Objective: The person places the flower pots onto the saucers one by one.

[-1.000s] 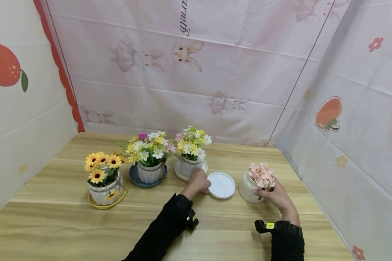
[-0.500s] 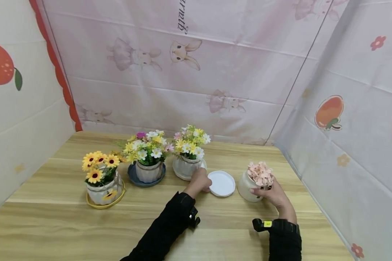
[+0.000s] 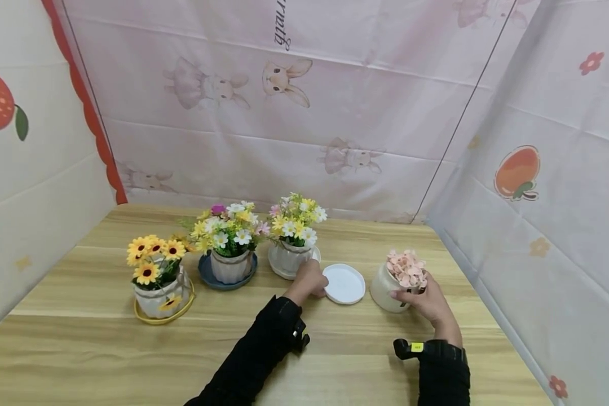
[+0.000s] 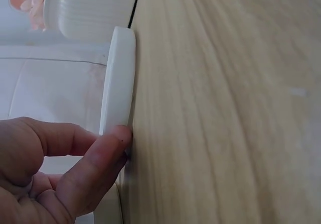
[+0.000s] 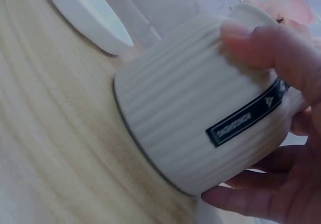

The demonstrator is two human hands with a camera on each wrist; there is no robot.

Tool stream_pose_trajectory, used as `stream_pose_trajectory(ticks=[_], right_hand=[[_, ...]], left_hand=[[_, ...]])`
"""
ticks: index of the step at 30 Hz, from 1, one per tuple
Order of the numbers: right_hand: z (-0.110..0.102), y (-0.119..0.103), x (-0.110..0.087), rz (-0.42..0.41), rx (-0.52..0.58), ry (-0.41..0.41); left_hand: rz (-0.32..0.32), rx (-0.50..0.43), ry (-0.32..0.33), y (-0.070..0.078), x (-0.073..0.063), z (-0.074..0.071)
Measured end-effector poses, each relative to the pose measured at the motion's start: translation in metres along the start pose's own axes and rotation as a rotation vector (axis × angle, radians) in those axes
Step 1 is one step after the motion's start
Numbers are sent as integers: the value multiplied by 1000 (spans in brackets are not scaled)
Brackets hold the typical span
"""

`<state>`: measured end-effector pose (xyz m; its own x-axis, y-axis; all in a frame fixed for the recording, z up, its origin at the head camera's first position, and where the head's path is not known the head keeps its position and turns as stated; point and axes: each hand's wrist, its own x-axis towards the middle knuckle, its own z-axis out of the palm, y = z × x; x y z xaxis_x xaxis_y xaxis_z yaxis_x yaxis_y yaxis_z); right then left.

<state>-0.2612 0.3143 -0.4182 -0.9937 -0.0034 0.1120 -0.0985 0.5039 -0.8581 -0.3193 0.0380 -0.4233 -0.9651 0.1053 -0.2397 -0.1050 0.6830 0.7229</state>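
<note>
My left hand pinches the near-left edge of a small round white saucer between thumb and fingers. In the left wrist view the saucer lies low along the wooden tabletop. To its right, my right hand grips a cream flowerpot near the top, its thumb on the front. Pink flowers fill the pot's mouth. The right wrist view shows the pot's ribbed wall and a dark label with light lettering. A narrow gap separates the pot from the saucer.
Just behind my left hand, a pot of yellow and white flowers sits on a white saucer. Left of it stand a mixed-flower pot on a blue saucer and a sunflower pot on a yellow saucer. Printed cloth surrounds the table.
</note>
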Motion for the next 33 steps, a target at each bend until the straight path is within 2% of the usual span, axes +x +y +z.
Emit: stream_pose_trajectory(ticks=[6, 14, 19, 24, 30, 33], right_hand=[[-5, -6, 0, -1, -13, 97], [1, -6, 4, 16, -10, 126], [12, -10, 8, 11, 13, 144], [28, -26, 11, 3, 47, 152], [47, -27, 17, -20, 47, 150], [55, -30, 18, -17, 48, 134]], left_hand=[[-15, -37, -7, 1, 0, -2], [-3, 18, -10, 2, 2, -2], [27, 64, 0, 0, 2, 0], [47, 89, 8, -2, 3, -1], [65, 68, 3, -5, 3, -1], [58, 29, -2, -5, 2, 0]])
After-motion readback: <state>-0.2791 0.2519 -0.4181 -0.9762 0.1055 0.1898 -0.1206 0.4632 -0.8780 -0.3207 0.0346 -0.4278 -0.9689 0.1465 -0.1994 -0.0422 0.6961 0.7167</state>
